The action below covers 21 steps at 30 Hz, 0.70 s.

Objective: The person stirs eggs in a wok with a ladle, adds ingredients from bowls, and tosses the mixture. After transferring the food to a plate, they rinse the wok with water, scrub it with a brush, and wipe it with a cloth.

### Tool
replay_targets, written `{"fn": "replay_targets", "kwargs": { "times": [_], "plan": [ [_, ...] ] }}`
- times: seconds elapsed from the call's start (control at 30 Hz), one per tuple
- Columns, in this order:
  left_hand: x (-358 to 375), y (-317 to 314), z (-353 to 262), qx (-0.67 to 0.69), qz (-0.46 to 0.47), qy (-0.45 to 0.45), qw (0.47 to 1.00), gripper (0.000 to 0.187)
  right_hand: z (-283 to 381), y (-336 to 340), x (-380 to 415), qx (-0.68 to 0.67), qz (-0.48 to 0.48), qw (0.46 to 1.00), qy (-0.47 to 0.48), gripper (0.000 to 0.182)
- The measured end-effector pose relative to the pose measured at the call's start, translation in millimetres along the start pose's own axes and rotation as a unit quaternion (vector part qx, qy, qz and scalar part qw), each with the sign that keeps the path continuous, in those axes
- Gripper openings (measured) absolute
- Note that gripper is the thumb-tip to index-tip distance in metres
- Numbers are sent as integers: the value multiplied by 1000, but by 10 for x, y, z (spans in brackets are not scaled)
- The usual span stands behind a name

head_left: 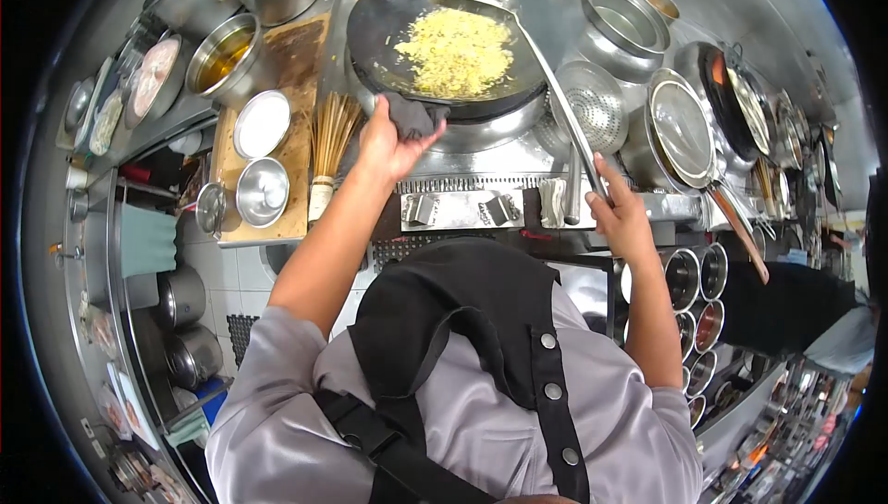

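Note:
A large dark wok (370, 28) sits on the stove, holding loose yellow food (460, 53) that looks like egg fried rice. My left hand (393, 148) grips a dark folded cloth (413, 117) against the wok's near left rim. In my right hand (622, 213) is the long handle of a ladle (555, 88), the fingers closed near its end. The ladle's head lies at the far side of the wok, beyond the yellow food, with some bits on it.
Left of the wok, a wooden board (298, 55) carries metal bowls (263, 191) and a bamboo brush (331, 134). A pot of amber liquid (225, 58) stands farther left. At right are a perforated skimmer (595, 106), a mesh strainer (683, 129) and a lidless pot (627, 23).

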<state>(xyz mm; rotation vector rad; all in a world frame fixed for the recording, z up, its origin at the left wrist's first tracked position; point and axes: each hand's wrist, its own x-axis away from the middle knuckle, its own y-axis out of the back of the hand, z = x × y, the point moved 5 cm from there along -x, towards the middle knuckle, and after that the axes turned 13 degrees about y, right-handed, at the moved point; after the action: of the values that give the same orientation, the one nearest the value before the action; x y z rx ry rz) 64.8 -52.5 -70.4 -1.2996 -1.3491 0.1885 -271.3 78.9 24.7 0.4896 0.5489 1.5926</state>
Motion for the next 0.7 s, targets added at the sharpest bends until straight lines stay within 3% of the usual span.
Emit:
{"fn": "replay_targets", "kwargs": {
  "times": [0.03, 0.07, 0.13, 0.27, 0.33, 0.4, 0.5, 0.6, 0.67, 0.7],
  "plan": [
    [-73, -134, -26, 6, -6, -27, 1000, 54, -139, 27, -16, -46, -18, 999, 4, 56],
    [-127, -218, -7, 1, -3, -21, 1000, 54, -261, 117, -24, 21, -3, 999, -34, 56],
    [-208, -248, 36, 45, -52, -42, 997, 51, -388, 123, -41, 145, -46, 981, 118, 54],
    [-257, -148, 82, 75, -41, -41, 995, 47, -382, -33, 216, 76, -34, 996, 28, 54],
    [-223, -47, 36, 90, -29, -44, 995, 50, -439, -102, 355, -19, -29, 995, -89, 56],
    [-153, 62, -36, 158, -26, -35, 987, 54, -450, -119, 388, -19, -13, 995, -94, 59],
    [-101, 12, -71, 119, -8, -48, 992, 59, -342, -175, 373, 91, 32, 995, -40, 60],
    [-145, 22, -35, 89, 4, -24, 996, 62, -407, -246, 374, 61, 28, 996, -52, 60],
    [-250, 203, 26, 107, 64, 59, 990, 61, -418, -267, 368, 59, 31, 996, -65, 60],
    [-197, 241, 44, 91, 90, 56, 990, 66, -434, -285, 378, 56, 31, 995, -80, 60]
  ]
}}
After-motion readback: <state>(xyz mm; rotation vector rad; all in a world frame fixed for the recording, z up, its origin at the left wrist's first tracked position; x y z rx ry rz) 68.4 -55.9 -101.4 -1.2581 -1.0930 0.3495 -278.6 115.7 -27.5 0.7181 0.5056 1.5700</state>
